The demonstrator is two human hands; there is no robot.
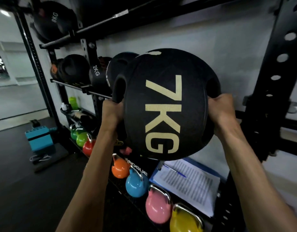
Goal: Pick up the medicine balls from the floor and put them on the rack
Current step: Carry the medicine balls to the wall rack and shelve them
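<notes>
Black rubber medicine ball marked 7KG (167, 104) is held clear of the floor, in front of the rack (265, 77), about level with its middle shelf. My left hand (111, 111) is clenched round the handle at the ball's 9 o'clock. My right hand (223, 111) grasps the opposite handle at 3 o'clock, fingers tucked into the recess. Whether the ball touches the shelf rail behind it cannot be told.

At the ball's 10 o'clock, a 2KG ball (96, 76) sits on the middle shelf among other black balls. An 8KG ball (52, 22) rests on the top shelf, at 11 o'clock.

Below, on the bottom tray, kettlebells stand in a row: green (81, 138), red (88, 146), orange (119, 168), blue (136, 185), pink (157, 208), yellow (184, 220). A clipboard with printed sheets (191, 183) lies at the ball's 5 o'clock, a blue pen (175, 170) on top. Teal blocks (40, 139) sit on the floor at 8 o'clock.
</notes>
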